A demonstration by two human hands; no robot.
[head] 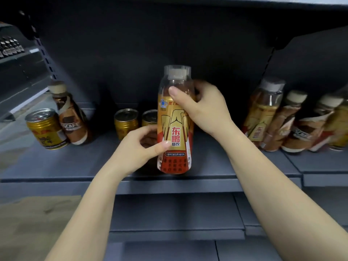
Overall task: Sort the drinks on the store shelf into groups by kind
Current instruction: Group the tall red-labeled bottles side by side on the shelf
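A tall energy-drink bottle (176,132) with a gold and red label and a clear cap stands upright at the front middle of the grey shelf (207,166). My left hand (141,147) grips its lower part from the left, thumb across the label. My right hand (203,108) grips its upper part from the right. Two gold cans (125,122) (149,117) stand behind my left hand. At the left stand a gold can (46,129) and a brown Nescafe bottle (70,117). At the right, a matching energy-drink bottle (263,112) and several Nescafe bottles (286,121) stand close together.
The dark back panel of the shelf unit rises behind the drinks. A second shelf section (323,166) adjoins at the right, and lower grey shelves (175,215) lie beneath. More goods sit on a far shelf (11,48) at the upper left. The floor (28,223) shows at the lower left.
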